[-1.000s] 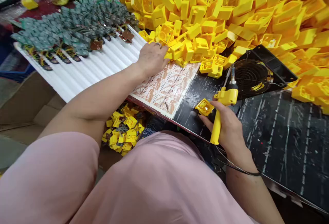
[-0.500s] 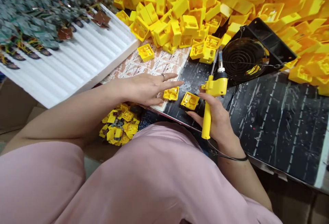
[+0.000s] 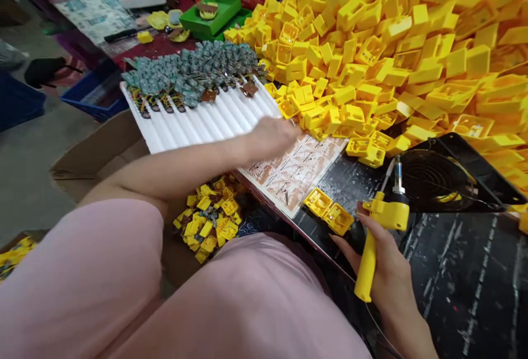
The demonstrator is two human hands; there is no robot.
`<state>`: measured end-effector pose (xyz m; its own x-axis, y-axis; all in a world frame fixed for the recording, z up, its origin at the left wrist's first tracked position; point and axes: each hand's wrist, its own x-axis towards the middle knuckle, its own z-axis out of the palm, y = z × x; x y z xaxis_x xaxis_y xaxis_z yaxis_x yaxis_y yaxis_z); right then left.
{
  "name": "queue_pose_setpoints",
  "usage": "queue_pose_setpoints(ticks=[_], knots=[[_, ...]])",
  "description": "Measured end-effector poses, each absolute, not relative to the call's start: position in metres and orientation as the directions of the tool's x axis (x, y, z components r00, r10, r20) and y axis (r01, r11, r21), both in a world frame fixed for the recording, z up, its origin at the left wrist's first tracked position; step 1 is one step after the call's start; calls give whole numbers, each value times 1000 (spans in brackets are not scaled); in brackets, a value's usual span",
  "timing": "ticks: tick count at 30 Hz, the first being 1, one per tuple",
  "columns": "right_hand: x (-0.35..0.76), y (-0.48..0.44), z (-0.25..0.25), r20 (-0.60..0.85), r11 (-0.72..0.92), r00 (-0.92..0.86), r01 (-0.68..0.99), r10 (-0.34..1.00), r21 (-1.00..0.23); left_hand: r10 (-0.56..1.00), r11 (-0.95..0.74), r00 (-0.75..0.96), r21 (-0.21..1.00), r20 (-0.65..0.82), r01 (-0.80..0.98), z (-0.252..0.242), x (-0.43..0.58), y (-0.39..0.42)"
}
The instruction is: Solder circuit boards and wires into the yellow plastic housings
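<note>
My right hand (image 3: 390,268) is wrapped round the handle of a yellow soldering gun (image 3: 390,215), its metal tip pointing up and away from me. Just left of that hand, two small open yellow plastic cases, a nearer one (image 3: 338,219) and a farther one (image 3: 318,201), lie side by side on the black board. My left hand (image 3: 275,138) is smeared by motion over the patterned sheet (image 3: 299,175), close to the edge of the yellow pile. Its fingers are too blurred to show whether anything is in them.
A large heap of yellow cases (image 3: 350,67) fills the back. A black fan (image 3: 437,175) stands at the right. Rows of wired circuit boards (image 3: 185,73) sit on ribbed white foam (image 3: 198,128) at left. Below the table edge, a box holds filled yellow cases (image 3: 210,216).
My left hand has moved away from the two cases toward the pile. Those cases now sit together, where a gap was before. The view has swung left; my right hand still holds the soldering gun.
</note>
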<state>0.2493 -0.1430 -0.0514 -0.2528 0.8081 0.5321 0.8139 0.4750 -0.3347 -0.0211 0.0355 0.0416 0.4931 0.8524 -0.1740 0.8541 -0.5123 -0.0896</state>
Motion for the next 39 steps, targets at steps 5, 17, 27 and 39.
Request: queue_pose_setpoints(ticks=[5,17,27,39], knots=[[232,-132,-54,615,513,-293,830,732,-217,964,-201,225,-170,139,965,59,-81,149],[215,-117,-68,601,512,-307,835,738,-203,942,-95,-38,373,335,923,88,-116,183],[208,-113,-76,638,544,-289,803,714,-245,914,-32,375,893,-156,449,78,-75,132],[197,-108,-30,510,370,-3,692,860,-620,466,-452,869,801,-164,393,35,1,40]])
